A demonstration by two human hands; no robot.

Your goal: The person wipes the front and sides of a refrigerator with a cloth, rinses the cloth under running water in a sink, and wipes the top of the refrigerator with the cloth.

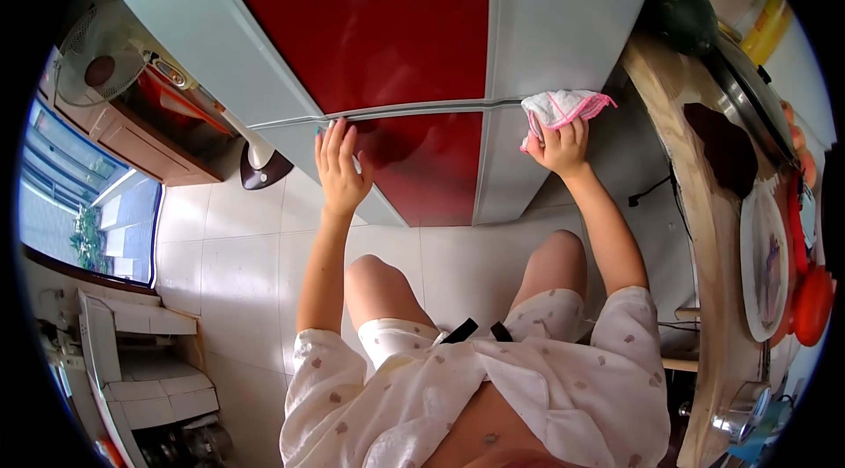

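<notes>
A tall cabinet-like appliance with red centre panels (370,19) and pale side panels stands in front of me, split by a horizontal seam. My left hand (341,164) rests on its lower left part, just under the seam, with the fingers stretched out and nothing held. At the right end of the seam, my right hand (560,144) holds a white cloth with pink edging (563,107) against the pale panel. The cloth bunches above and around the fingers and hides part of the surface under it.
A standing fan (101,68) is at the left, near a brown cabinet (145,142). Along the right runs a wooden counter (673,129) with a dark green gourd (678,6), a lidded pan (753,98) and an oval plate (764,261). Pale floor tiles (238,266) lie below.
</notes>
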